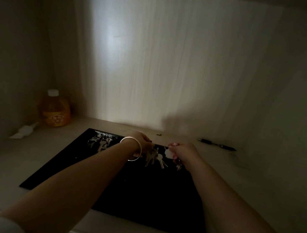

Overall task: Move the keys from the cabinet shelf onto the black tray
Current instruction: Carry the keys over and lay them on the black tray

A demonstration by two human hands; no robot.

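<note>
A black tray (pixel 141 199) lies flat on the pale cabinet shelf (pixel 15 160). Several keys (pixel 100 142) rest at its far left corner. Over the tray's far edge my left hand (pixel 143 140), with a silver bangle on the wrist, is closed on a bunch of keys (pixel 154 158) that hangs down. My right hand (pixel 183 152) pinches the bunch's thin ring with a white tag (pixel 168 153); a small dark piece dangles below its fingers. The light is dim.
A yellow bottle with a white cap (pixel 54 108) stands in the back left corner, with a crumpled white wrapper (pixel 24 131) beside it. A black pen (pixel 217 144) lies at the back right. The cabinet's back wall rises just behind the tray.
</note>
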